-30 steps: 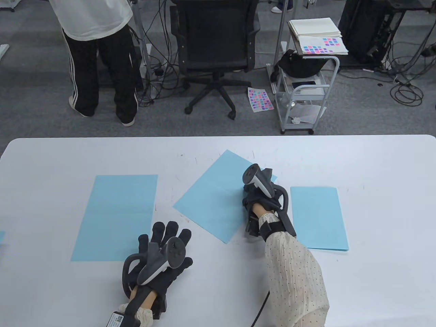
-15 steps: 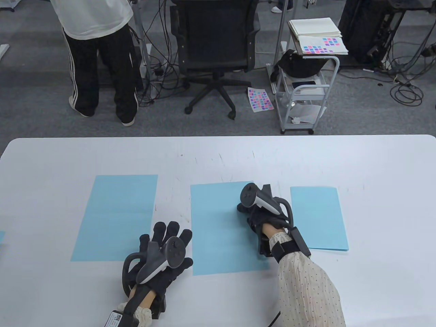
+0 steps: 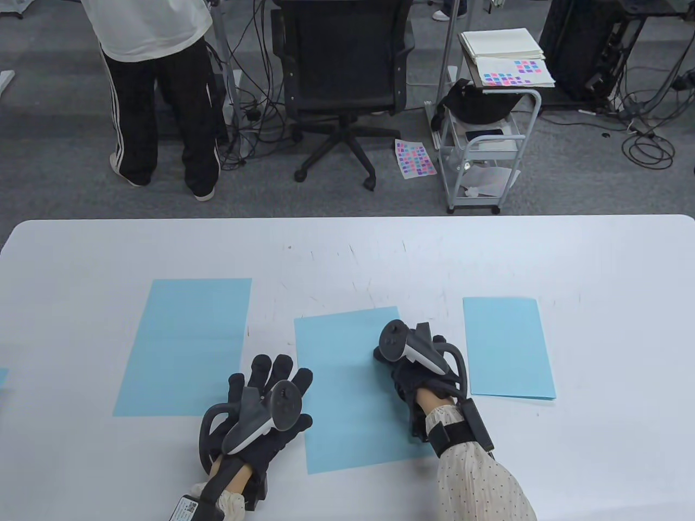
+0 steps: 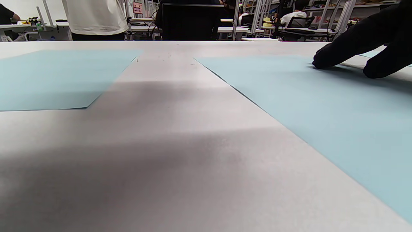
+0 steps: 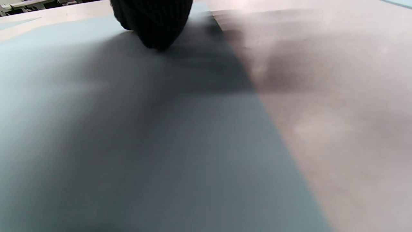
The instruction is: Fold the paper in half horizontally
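A light blue sheet of paper (image 3: pixel 347 391) lies flat in the middle of the white table (image 3: pixel 347 249), near its front edge. My right hand (image 3: pixel 404 361) presses its fingertips on the sheet's right part; they show in the left wrist view (image 4: pixel 322 61) and a fingertip in the right wrist view (image 5: pixel 154 29). My left hand (image 3: pixel 269 399) lies flat with fingers spread on the table, just left of the sheet's left edge. The sheet also shows in the left wrist view (image 4: pixel 322 109) and the right wrist view (image 5: pixel 128 145).
A second blue sheet (image 3: pixel 184 347) lies flat to the left, also in the left wrist view (image 4: pixel 54 77). A folded blue sheet (image 3: pixel 507 347) lies to the right. Beyond the table's far edge stand an office chair (image 3: pixel 342 70), a cart (image 3: pixel 483 141) and a person (image 3: pixel 157 81).
My right hand turned the middle sheet from a slant to square with the table and dragged it toward the front edge. My left hand shifted slightly right and toward the front edge.
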Available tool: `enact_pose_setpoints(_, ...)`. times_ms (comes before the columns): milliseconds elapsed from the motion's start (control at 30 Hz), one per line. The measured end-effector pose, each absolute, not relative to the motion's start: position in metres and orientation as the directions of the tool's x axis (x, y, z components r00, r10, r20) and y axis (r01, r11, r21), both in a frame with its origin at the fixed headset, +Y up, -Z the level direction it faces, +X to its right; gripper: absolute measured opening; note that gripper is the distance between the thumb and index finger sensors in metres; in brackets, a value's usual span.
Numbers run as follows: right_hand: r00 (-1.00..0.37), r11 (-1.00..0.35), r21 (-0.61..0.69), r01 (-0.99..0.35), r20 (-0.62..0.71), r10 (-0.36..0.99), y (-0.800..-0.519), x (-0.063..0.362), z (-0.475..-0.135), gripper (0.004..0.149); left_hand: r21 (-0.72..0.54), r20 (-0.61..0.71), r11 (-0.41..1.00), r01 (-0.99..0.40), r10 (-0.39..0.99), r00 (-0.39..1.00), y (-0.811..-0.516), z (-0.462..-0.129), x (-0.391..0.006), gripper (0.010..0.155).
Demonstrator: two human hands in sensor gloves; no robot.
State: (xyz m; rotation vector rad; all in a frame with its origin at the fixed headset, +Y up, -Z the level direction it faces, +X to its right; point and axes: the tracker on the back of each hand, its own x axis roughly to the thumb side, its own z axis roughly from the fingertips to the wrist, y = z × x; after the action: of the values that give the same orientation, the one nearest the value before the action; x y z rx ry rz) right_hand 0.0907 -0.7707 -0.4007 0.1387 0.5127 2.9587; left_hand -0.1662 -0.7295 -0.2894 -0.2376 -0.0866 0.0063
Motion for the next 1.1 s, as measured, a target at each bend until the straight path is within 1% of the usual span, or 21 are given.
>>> enact_pose_setpoints(67, -0.978, -0.923, 0.362, -0.132, 0.105, 0.181, -0.767, 0.095, -0.394, 0.062, -0.237, 0.089, 0.971, 0.006, 0.015, 0.996, -0.73, -0.289, -0.165, 0.077)
enact_pose_setpoints(233, -0.966, -0.932, 0.341, -0.126, 0.173, 0.194, -0.754, 0.111, -0.368, 0.06, -0.25, 0.099, 0.968, 0.025, 0.0, 0.995, -0.733, -0.289, -0.161, 0.077)
enact_pose_setpoints(300, -0.957, -0.928, 0.342, -0.15, 0.186, 0.223, -0.75, 0.122, -0.353, 0.061, -0.251, 0.101, 0.968, 0.026, -0.001, 0.995, -0.734, -0.289, -0.161, 0.077)
enact_pose_setpoints(400, -0.948, -0.921, 0.346, -0.179, 0.189, 0.256, -0.748, 0.133, -0.341, 0.062, -0.257, 0.1, 0.966, 0.02, 0.006, 0.995, -0.734, -0.289, -0.161, 0.077)
enact_pose_setpoints(467, -0.94, -0.916, 0.35, -0.195, 0.201, 0.276, -0.749, 0.142, -0.333, 0.063, -0.262, 0.099, 0.965, 0.018, 0.009, 0.995, -0.734, -0.288, -0.161, 0.077)
enact_pose_setpoints(567, -0.938, -0.896, 0.401, -0.19, 0.195, 0.286, -0.763, 0.16, -0.322, 0.063, -0.271, 0.097, 0.963, 0.017, 0.009, 0.995, -0.734, -0.289, -0.16, 0.077)
enact_pose_setpoints(700, -0.93, -0.888, 0.402, -0.225, 0.182, 0.318, -0.775, 0.169, -0.318, 0.063, -0.296, 0.09, 0.955, 0.012, 0.016, 0.996, -0.736, -0.291, -0.158, 0.078)
enact_pose_setpoints(800, -0.939, -0.885, 0.427, -0.187, 0.188, 0.289, -0.781, 0.168, -0.316, 0.063, -0.314, 0.084, 0.949, 0.013, 0.015, 0.996, -0.736, -0.294, -0.157, 0.078)
enact_pose_setpoints(833, -0.95, -0.893, 0.426, -0.141, 0.194, 0.243, -0.783, 0.167, -0.314, 0.064, -0.318, 0.082, 0.948, 0.007, 0.02, 0.996, -0.735, -0.297, -0.156, 0.078)
enact_pose_setpoints(867, -0.952, -0.899, 0.42, -0.128, 0.201, 0.23, -0.783, 0.166, -0.313, 0.064, -0.318, 0.083, 0.948, 0.008, 0.019, 0.996, -0.734, -0.299, -0.154, 0.078)
enact_pose_setpoints(1033, -0.961, -0.903, 0.413, -0.119, 0.181, 0.209, -0.783, 0.162, -0.31, 0.064, -0.305, 0.084, 0.952, 0.017, 0.009, 0.996, -0.722, -0.317, -0.147, 0.08)
enact_pose_setpoints(1100, -0.962, -0.903, 0.415, -0.116, 0.178, 0.205, -0.783, 0.161, -0.31, 0.064, -0.296, 0.079, 0.955, 0.022, 0.002, 0.997, -0.716, -0.33, -0.144, 0.081)
